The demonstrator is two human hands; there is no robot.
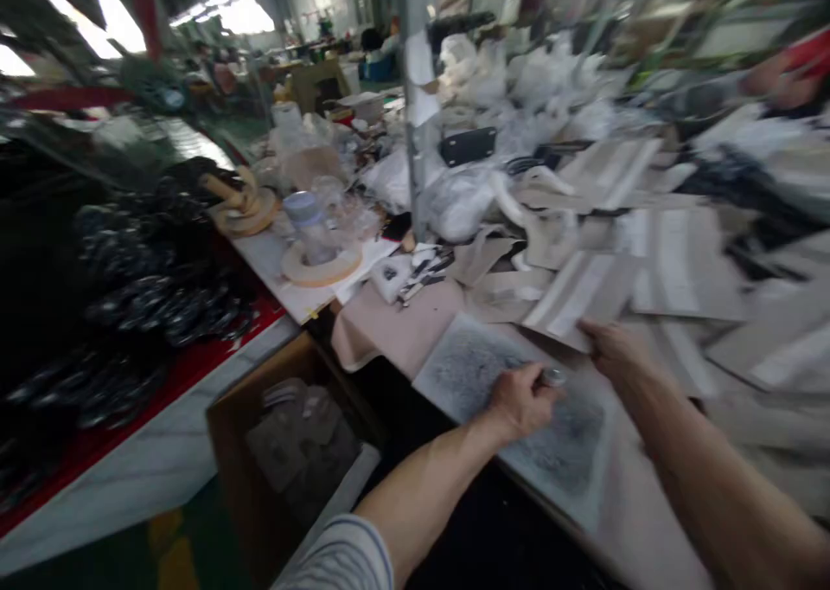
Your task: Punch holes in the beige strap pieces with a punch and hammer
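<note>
Tool (553, 377): gripped in the curled left hand (522, 400), over the board
Card (584, 291): just beyond the board, right hand (613, 348) touching its near right corner; blur hides whether it pinches
Board (571, 460): firm tool grip, light card touch should suit

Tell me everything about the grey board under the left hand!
The board is flat and roughly rectangular, with a pale border around a darker, smudgy grey middle. It lies on a pinkish surface, near its edge. The left hand, gripping a small shiny thing, is over it; blur hides its material and whether they touch.
</note>
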